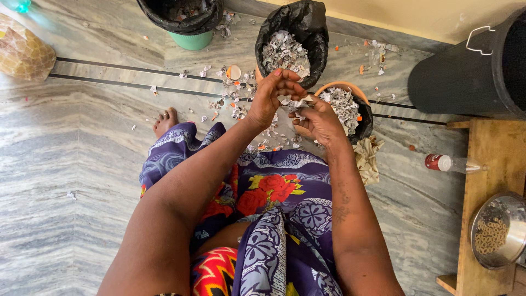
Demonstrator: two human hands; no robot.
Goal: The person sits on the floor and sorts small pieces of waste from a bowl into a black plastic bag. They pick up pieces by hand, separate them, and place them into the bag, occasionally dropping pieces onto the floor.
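Observation:
My left hand and my right hand meet above the floor, both pinching a crumpled piece of printed paper between their fingers. Just beyond the hands stands a bin lined with a black bag, filled with torn paper shreds. Under my right hand sits an orange bowl with a black liner, also holding paper shreds. My lap is covered by a purple floral cloth.
Torn scraps litter the grey marble floor. A green bucket with a black liner stands at the top, a black drum at the right. A wooden bench carries a steel bowl; a plastic bottle lies beside it.

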